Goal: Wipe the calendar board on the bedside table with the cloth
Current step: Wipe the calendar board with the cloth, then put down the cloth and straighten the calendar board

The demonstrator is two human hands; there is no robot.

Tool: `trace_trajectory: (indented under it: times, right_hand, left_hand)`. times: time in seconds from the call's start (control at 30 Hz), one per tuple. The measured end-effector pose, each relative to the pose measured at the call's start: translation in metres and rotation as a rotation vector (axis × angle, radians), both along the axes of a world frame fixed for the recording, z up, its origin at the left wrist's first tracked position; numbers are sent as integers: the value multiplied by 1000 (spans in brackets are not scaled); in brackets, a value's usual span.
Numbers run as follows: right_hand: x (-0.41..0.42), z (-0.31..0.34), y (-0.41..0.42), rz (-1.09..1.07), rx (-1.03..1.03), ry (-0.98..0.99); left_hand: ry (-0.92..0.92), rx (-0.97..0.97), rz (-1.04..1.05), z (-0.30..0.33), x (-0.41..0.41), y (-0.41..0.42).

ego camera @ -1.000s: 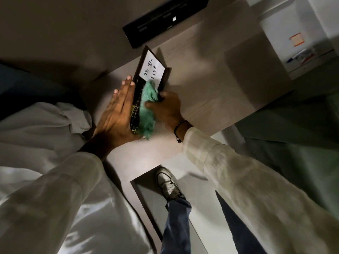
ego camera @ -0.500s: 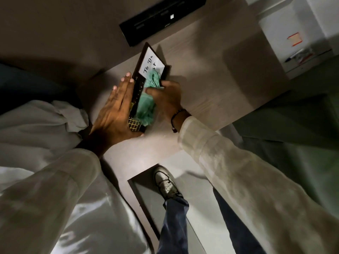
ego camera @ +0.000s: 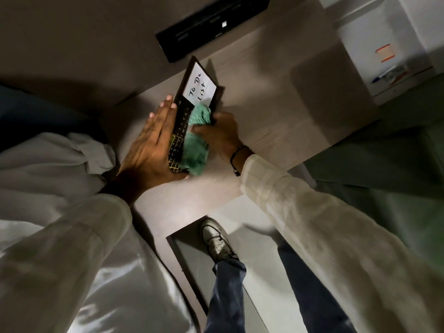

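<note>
The calendar board is a dark-framed panel with a white "To Do List" card at its far end and a grid of numbers below. It rests on the pale wooden bedside table. My left hand lies flat with straight fingers against the board's left edge, steadying it. My right hand is shut on a bunched green cloth, pressing it onto the board's lower right part. The cloth hides much of the number grid.
A black panel sits on the wall behind the table. A white unit with an orange sticker and a pen stands at the far right. A white pillow lies at left. My shoe stands on the floor below the table edge.
My right hand has slid the cloth back down the board from the white card toward the number grid. My left hand has stayed on the board's left edge.
</note>
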State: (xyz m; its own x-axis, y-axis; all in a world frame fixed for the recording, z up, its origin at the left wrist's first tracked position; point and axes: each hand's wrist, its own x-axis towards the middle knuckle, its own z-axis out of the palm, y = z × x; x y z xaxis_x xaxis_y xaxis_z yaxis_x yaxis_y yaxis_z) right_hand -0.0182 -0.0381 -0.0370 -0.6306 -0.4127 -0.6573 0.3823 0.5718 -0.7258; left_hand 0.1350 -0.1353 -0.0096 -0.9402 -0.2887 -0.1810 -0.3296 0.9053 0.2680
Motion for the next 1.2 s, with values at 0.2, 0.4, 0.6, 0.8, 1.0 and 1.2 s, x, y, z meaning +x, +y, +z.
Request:
trace_trajectory:
  times: [0.2, 0.4, 0.6, 0.8, 1.0, 1.2]
  right_hand:
    - [-9, -11, -20, -83, -82, -8]
    - [-7, -8, -1, -15, -23, -91]
    - [-39, 6, 30, 175, -138, -351]
    - [-121, 10, 73, 223, 88, -204]
    - [-189, 6, 88, 421, 241, 20]
    - [-212, 8, 88, 612, 435, 574]
  left_hand:
    - [-36, 27, 13, 3, -9, -3]
    - [24, -23, -14, 10, -9, 0]
    - [-25, -46, -62, 16, -10, -3]
    - [-142, -33, -33, 20, -18, -4]
    - [-173, -58, -16, 19, -23, -5]
    - [-183, -96, -42, 11, -23, -7]
